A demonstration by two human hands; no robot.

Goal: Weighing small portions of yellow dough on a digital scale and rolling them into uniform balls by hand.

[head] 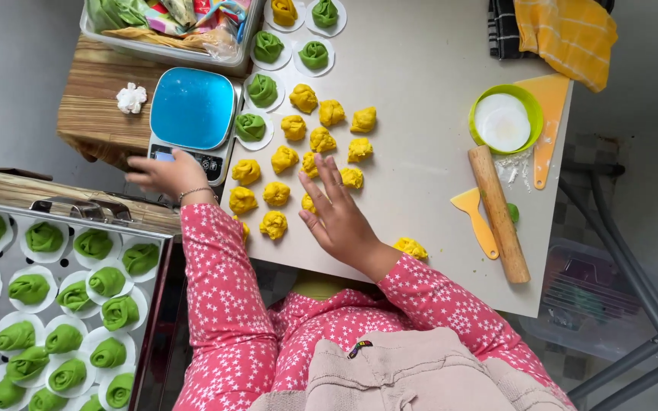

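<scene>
Two bare hands work over a pale tabletop (436, 91) seen from above, both sleeves in pink star-print fabric. Nearest the wearer, the right hand (336, 213) lies flat, fingers spread and released, grasping nothing, its fingertips resting among the yellow dough lumps (298, 164) at the tabletop's near edge. One stray yellow lump (411, 247) sits just beside the right wrist. The left hand (165, 173) reaches to the front of a blue-topped kitchen scale (192, 110), fingers extended and loose on its controls; motion blur makes the exact contact hard to read.

By appearance, the green batch is largely finished: a metal tray (165, 251) at lower left holds rows of green shaped buns (62, 304) on paper rounds, and more green buns (262, 90) stand on papers beside the scale. The yellow batch looks portioned but mostly unshaped, with a single yellow shaped bun (284, 11) at the far edge.

Farther right lie a wooden rolling pin (499, 213), a yellow scraper (475, 221) and a green bowl of paper rounds (506, 118). The tray is cut off at the frame's left and bottom, and the far plastic tub (169, 27) is only partly visible.
</scene>
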